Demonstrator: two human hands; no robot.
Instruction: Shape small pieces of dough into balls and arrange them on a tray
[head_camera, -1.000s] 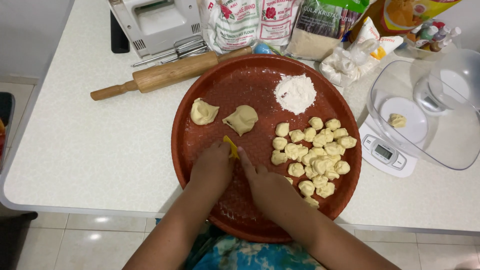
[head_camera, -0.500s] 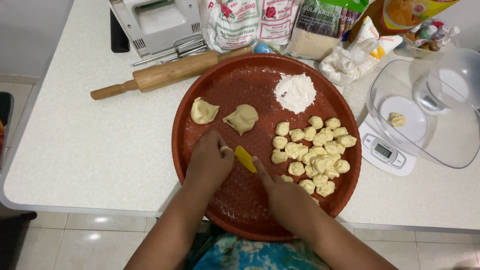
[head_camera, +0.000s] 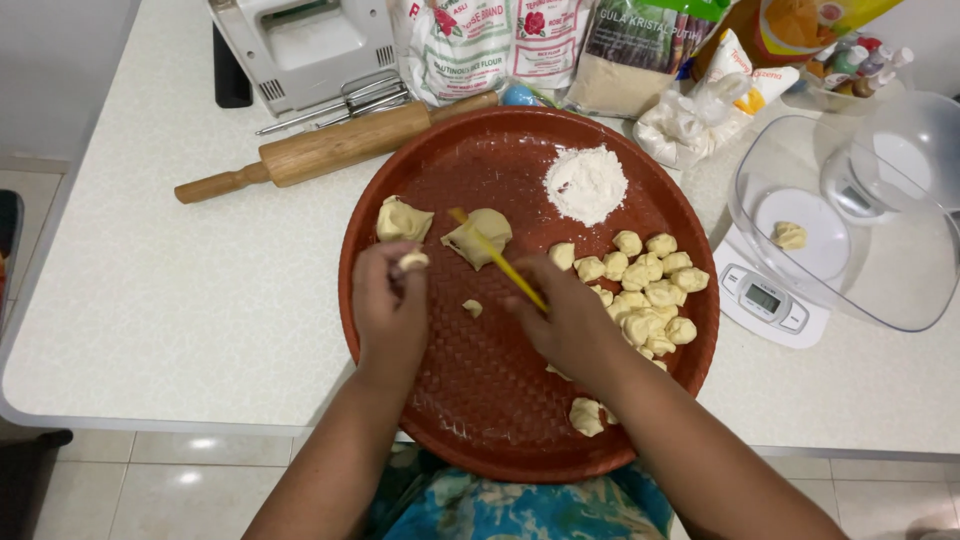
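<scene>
1. Nearest to us, at the bottom of the frame, both forearms reach up over the round red tray (head_camera: 400, 420); a loose dough lump (head_camera: 586, 416) lies by the right forearm, partly covered by it.
2. Our left hand (head_camera: 388, 305) sits left of centre, fingers curled together and pinching a small dough piece (head_camera: 413, 261) at their tips.
3. Our right hand (head_camera: 572, 318) is closed around a thin yellow cutter (head_camera: 497, 258); its far end rests on or just over the larger dough lump (head_camera: 480, 235) in the middle of the tray. We cannot tell whether it touches.
4. We judge the step in hand to be portioning: a bit is off the lump and held, another crumb (head_camera: 472, 308) lies between the hands. The next cut calls for a steady lump and a clean press of the blade.
5. Right of centre, the pile of cut pieces (head_camera: 645, 285) is partly hidden behind the right hand, so we cannot count it.
6. Farther up, a second lump (head_camera: 403, 219) and a flour heap (head_camera: 586, 183) sit on the tray.
7. Beyond, on the bench (head_camera: 150, 300), lie a rolling pin (head_camera: 330, 148), a scale (head_camera: 765, 300) under a clear bowl (head_camera: 860, 215), and bags cut off by the top edge.
</scene>
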